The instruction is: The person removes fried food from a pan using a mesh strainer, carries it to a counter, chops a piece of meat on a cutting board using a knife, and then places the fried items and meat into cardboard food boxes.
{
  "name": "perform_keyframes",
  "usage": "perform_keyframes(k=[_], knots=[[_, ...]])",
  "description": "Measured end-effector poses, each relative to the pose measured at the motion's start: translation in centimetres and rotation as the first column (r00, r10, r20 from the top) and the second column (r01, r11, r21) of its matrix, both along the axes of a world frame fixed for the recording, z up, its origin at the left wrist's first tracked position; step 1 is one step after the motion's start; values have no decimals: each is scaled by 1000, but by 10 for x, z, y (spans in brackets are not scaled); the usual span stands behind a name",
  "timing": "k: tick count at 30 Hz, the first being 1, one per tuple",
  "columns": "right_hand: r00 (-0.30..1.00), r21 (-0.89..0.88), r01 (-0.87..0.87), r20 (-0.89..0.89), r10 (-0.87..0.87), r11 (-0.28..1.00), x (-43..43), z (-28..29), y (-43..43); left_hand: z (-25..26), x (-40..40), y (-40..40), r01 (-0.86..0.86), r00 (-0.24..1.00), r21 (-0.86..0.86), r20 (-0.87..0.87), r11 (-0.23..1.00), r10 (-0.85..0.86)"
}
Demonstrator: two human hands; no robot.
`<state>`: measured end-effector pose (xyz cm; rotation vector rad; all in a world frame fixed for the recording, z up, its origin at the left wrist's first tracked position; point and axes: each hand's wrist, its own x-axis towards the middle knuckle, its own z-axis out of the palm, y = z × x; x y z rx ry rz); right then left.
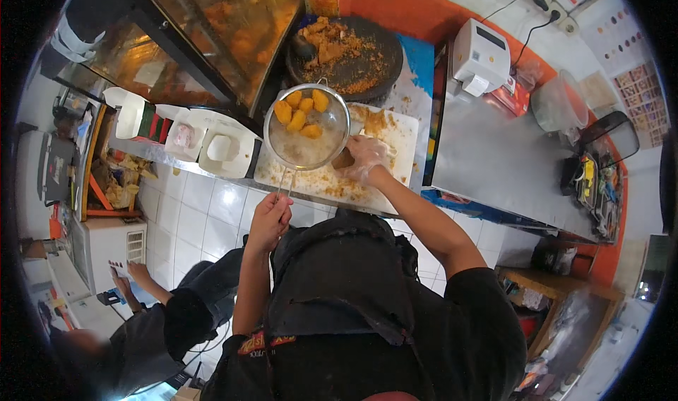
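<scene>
My left hand (270, 220) grips the wire handle of a round metal strainer (307, 160), which is level over a white cutting board (405, 141). Several golden fried pieces (298, 120) lie in the strainer. My right hand (365, 157), in a clear plastic glove, is beside the strainer's right rim, its fingers curled round a brown object (343, 159) that is partly covered and cannot be told exactly. Crumbs and smears of sauce are spread over the board. Behind it stands a dark stone mortar (389, 57) with crushed orange-brown food and a pestle (303, 47).
Open paper food boxes (228, 149) stand left of the board, below a glass display case (228, 35). On the right, a steel counter (492, 157) bears a white label printer (481, 51) and a plastic tub (559, 102). A co-worker (175, 321) is at the lower left.
</scene>
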<state>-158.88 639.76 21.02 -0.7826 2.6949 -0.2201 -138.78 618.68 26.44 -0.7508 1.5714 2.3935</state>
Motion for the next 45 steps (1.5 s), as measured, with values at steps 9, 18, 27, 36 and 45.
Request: perform_keyframes(k=[9,18,27,36,45], knots=[[913,40,398,-120,-391,917,-27,-41,42,-22,-108,12,147,984,-116,-85,982,-157],[983,-95,139,-107,-149,986,-47,-44,52,-48,-249,27,220,971,20,-103,975,-217],[886,-142,339,380,-265,930,23,-8,138,-86,-191,-10,-149,989,-294,-58,944,138],[862,-119,379,406,-303,917,74,-2,104,-87,-149,28,-321,835,-940,-340,117,-434],[802,-69,457,462,-378,887,85,11,92,-97,-152,19,-161,806,-986,-149,30,-572]])
